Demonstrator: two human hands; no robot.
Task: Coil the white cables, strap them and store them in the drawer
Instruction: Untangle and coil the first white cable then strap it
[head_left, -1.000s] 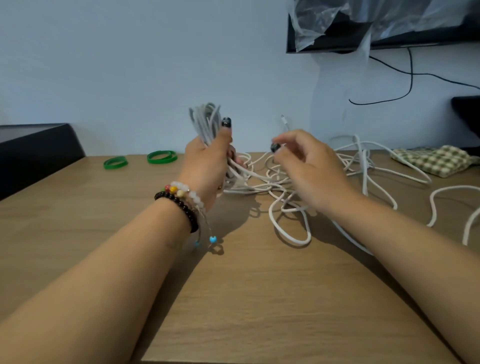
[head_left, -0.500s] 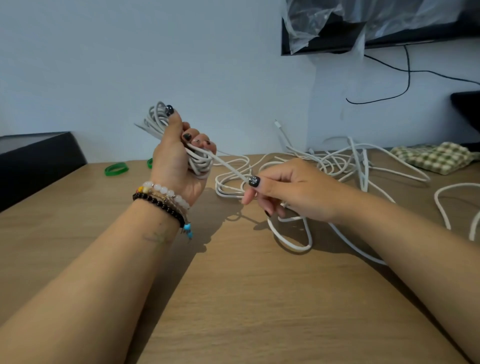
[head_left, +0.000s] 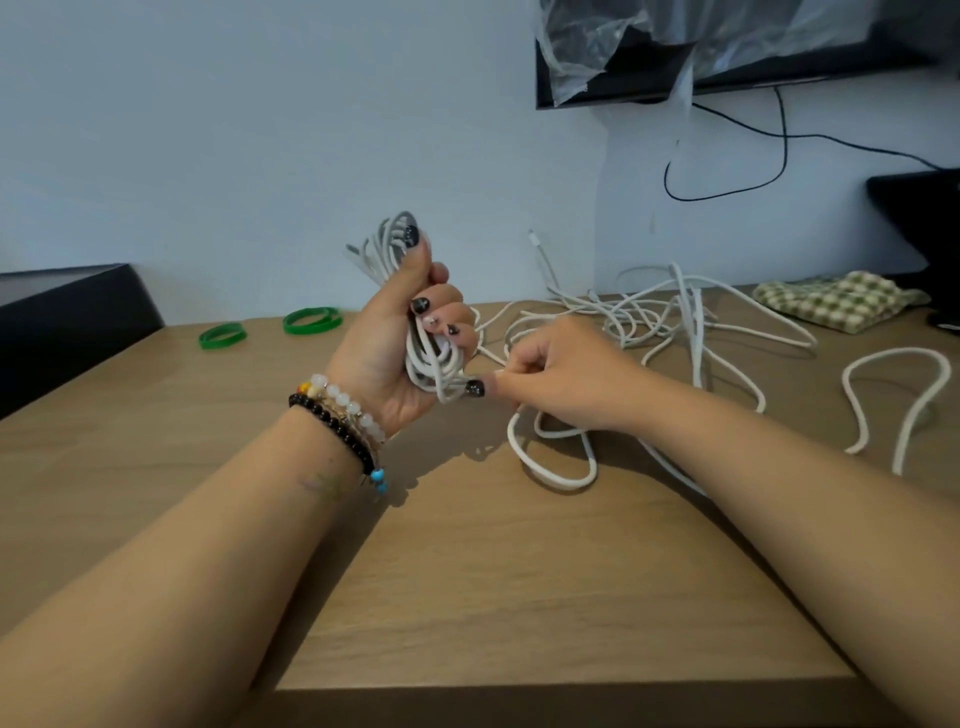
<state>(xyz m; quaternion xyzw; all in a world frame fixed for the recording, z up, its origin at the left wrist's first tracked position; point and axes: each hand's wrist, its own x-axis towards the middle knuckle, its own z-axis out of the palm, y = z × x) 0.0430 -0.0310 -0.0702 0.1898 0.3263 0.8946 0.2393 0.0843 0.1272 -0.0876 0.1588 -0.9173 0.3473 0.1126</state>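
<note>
My left hand (head_left: 395, 343) grips an upright coil of white cable (head_left: 387, 249) above the wooden table (head_left: 519, 597); loops stick out above the thumb and below the fingers. My right hand (head_left: 561, 379) pinches the free strand of that cable right beside the coil's lower end. A tangle of loose white cables (head_left: 665, 317) spreads over the table behind and to the right of my right hand. Two green straps (head_left: 222, 335) (head_left: 311, 319) lie at the back left. No drawer is in view.
A checked green cloth (head_left: 836, 299) lies at the back right. A black box (head_left: 67, 317) stands at the left edge, a dark object (head_left: 930, 228) at the far right. A plastic-covered screen (head_left: 727, 47) hangs on the wall with a black wire (head_left: 779, 150).
My right hand has carried the strand from out over the tangle back in to the bottom of the coil. My left hand has turned the coil and now holds it more upright.
</note>
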